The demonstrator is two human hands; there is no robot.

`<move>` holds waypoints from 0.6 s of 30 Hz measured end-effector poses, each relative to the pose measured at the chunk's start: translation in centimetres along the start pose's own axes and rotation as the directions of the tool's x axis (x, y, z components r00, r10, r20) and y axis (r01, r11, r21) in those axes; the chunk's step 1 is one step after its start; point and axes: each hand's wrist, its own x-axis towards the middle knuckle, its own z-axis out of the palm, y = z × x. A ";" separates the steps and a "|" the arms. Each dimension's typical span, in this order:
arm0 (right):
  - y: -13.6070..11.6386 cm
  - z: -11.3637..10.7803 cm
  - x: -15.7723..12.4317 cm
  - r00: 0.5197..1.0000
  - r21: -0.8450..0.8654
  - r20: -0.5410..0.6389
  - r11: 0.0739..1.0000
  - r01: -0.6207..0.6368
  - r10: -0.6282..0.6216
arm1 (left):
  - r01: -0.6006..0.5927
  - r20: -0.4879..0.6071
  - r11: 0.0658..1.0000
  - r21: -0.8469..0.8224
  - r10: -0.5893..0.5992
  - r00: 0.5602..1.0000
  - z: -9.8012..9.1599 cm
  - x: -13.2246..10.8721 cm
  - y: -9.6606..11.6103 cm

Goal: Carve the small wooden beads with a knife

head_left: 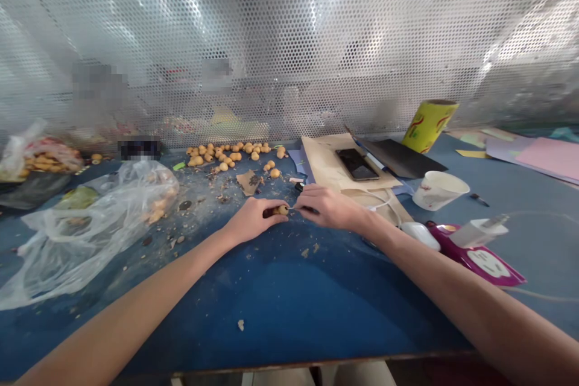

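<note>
- Head view: a blue tabletop (pixel 289 295) runs across the frame, worn pale and scattered with crumbs and dark bits, and a perforated metal screen (pixel 289 54) stands along its far edge. Pixelated patches hide a few spots on and near the screen.
- Two hands show. The left hand (pixel 251 220) is closed on one tan bead (pixel 281 210), a small rounded piece held at the fingertips, with a dark stub beside it.
- The right hand (pixel 328 206) is closed on one small tool (pixel 301 209) with a thin metal tip. That tip reaches the tan bead, so the hands are close but apart, with the bead between them.
- Loose tan beads (pixel 226 154) lie in one scattered group beyond the hands, too many to count exactly, roughly forty.
- Two plastic bags lie at the left: one clear bag (pixel 90 235) with a few beads inside, and one bag of beads (pixel 40 160) farther back.
- To the right lie one phone (pixel 357 164) on one sheet of brown paper (pixel 337 160), one black folder (pixel 398 157), one yellow roll (pixel 429 125), one white cup (pixel 438 190), one white mouse (pixel 420 235), one white charger (pixel 478 232) with a cable, one purple packet (pixel 491 262) and one pink sheet (pixel 549 157).
</note>
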 end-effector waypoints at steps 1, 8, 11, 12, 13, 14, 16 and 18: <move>0.0 0.1 0.0 1.000 0.003 -0.005 1.000 -0.002 0.002 | -0.003 -0.002 1.000 0.004 0.003 1.000 0.0 0.0 0.0; 0.2 0.4 0.0 1.000 0.025 0.007 0.999 0.028 -0.028 | -0.004 0.021 1.000 0.008 0.004 1.000 -0.1 0.0 0.2; 0.2 0.3 0.1 1.000 0.031 -0.003 0.999 0.017 -0.017 | -0.011 0.045 1.000 -0.007 0.012 0.999 -0.3 0.0 0.2; 0.2 0.3 0.1 1.000 0.030 -0.006 0.999 0.019 -0.018 | -0.019 0.051 1.000 -0.009 0.019 0.998 -0.4 0.0 0.2; 0.2 0.3 0.2 1.000 0.028 -0.007 0.999 0.025 -0.025 | -0.026 0.054 1.000 -0.010 0.027 0.998 -0.4 0.0 0.2; 0.3 0.3 0.2 0.999 0.026 -0.006 0.999 0.034 -0.034 | -0.031 0.056 0.999 -0.011 0.032 0.998 -0.4 0.1 0.1; 0.3 0.2 0.2 0.999 0.023 0.000 0.998 0.051 -0.051 | -0.031 0.059 0.999 -0.012 0.032 0.998 -0.5 0.1 0.0; 0.2 0.0 0.1 0.999 0.019 0.008 0.998 0.053 -0.053 | -0.028 0.054 1.000 -0.012 0.028 0.998 -0.4 0.1 -0.1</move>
